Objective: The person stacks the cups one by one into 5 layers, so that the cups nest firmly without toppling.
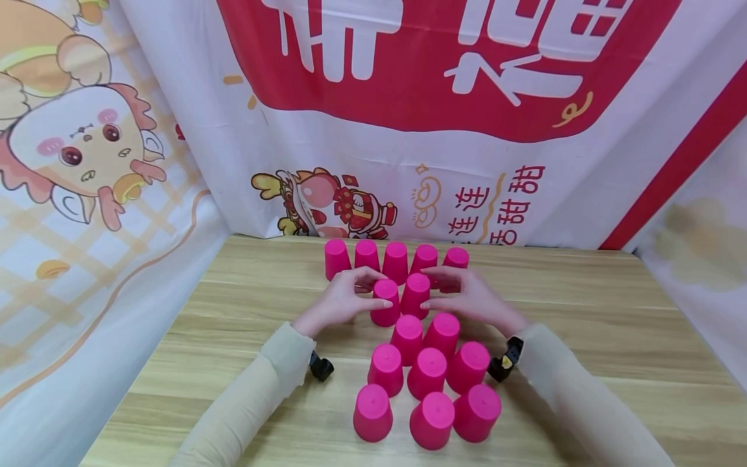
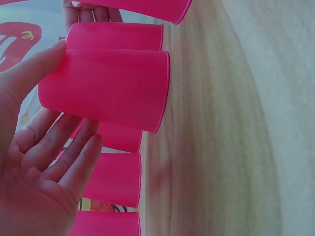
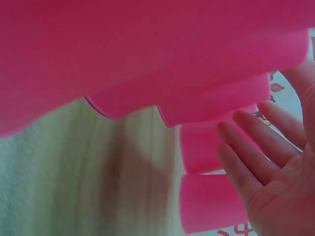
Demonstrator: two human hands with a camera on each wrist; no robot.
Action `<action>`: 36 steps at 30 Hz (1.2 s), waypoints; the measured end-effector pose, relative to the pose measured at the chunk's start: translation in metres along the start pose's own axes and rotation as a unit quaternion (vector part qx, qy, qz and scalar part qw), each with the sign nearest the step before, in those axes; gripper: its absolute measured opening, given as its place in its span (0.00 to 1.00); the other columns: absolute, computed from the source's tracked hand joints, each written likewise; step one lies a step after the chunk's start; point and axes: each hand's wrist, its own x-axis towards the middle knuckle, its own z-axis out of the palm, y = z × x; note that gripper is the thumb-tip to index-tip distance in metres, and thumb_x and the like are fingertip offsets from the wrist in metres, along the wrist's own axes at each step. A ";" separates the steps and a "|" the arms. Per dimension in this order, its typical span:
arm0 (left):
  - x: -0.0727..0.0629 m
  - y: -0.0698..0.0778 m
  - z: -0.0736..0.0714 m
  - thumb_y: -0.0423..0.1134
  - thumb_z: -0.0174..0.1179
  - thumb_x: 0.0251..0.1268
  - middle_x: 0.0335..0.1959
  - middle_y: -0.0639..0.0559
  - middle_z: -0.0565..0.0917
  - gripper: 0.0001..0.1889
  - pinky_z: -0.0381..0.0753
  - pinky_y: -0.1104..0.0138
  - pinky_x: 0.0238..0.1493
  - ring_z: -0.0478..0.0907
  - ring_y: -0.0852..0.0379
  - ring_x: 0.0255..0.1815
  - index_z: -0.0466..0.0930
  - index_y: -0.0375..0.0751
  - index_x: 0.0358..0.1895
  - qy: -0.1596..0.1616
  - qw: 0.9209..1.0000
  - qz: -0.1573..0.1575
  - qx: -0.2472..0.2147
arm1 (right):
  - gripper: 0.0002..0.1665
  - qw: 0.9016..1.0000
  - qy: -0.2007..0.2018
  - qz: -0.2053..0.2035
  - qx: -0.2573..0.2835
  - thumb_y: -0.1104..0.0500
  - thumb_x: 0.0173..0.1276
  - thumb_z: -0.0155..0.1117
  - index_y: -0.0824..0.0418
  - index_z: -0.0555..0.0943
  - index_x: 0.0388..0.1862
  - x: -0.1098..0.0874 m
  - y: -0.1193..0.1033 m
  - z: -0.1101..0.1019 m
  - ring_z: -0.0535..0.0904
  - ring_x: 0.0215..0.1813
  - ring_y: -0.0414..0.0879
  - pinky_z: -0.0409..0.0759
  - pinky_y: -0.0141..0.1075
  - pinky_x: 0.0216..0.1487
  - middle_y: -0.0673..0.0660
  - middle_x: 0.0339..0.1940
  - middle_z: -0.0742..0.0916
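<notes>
Two upside-down pink cups stand side by side in the middle of the head view. My left hand (image 1: 344, 298) holds the left cup (image 1: 386, 311), its thumb on the near side and its fingers behind. In the left wrist view, the thumb lies at the closed end of this cup (image 2: 103, 88). Around the right cup (image 1: 415, 295) my right hand (image 1: 461, 295) has its thumb on the near side and fingers reaching behind. The right wrist view shows those fingers (image 3: 261, 152) slightly spread, partly overlapping cups beyond.
Behind the hands runs a row of several inverted pink cups (image 1: 336, 263). More inverted cups (image 1: 428, 373) stand in short rows nearer me, between my forearms. All are on a wooden table (image 1: 583, 311), with a printed cloth (image 1: 362, 149) hanging at its back edge.
</notes>
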 end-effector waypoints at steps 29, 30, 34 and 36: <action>-0.004 0.008 -0.011 0.47 0.78 0.57 0.57 0.56 0.82 0.33 0.78 0.48 0.60 0.79 0.52 0.59 0.77 0.44 0.66 0.066 0.998 0.021 0.008 | 0.31 0.998 0.006 0.022 0.056 0.44 0.61 0.78 0.42 0.80 0.63 0.004 0.012 0.017 0.80 0.56 0.54 0.81 0.48 0.56 0.51 0.54 0.85; -0.004 0.011 -0.014 0.47 0.77 0.57 0.58 0.55 0.81 0.34 0.78 0.47 0.61 0.79 0.52 0.59 0.77 0.43 0.67 0.077 0.997 0.028 0.004 | 0.31 0.998 0.006 0.022 0.056 0.44 0.61 0.78 0.42 0.81 0.63 0.004 0.012 0.017 0.80 0.56 0.54 0.81 0.48 0.56 0.51 0.54 0.85; -0.004 0.022 -0.030 0.50 0.76 0.59 0.58 0.55 0.80 0.34 0.80 0.51 0.58 0.78 0.54 0.57 0.76 0.47 0.68 0.129 0.991 0.046 0.007 | 0.31 0.998 0.009 0.028 0.063 0.45 0.62 0.78 0.43 0.81 0.63 0.005 0.014 0.018 0.80 0.56 0.54 0.81 0.48 0.57 0.52 0.54 0.85; -0.002 0.026 -0.040 0.49 0.75 0.60 0.58 0.54 0.81 0.32 0.80 0.52 0.58 0.78 0.54 0.57 0.76 0.49 0.67 0.146 0.987 0.062 0.000 | 0.31 0.997 0.010 0.038 0.072 0.45 0.61 0.78 0.43 0.81 0.63 0.005 0.013 0.018 0.80 0.57 0.55 0.81 0.48 0.56 0.52 0.54 0.85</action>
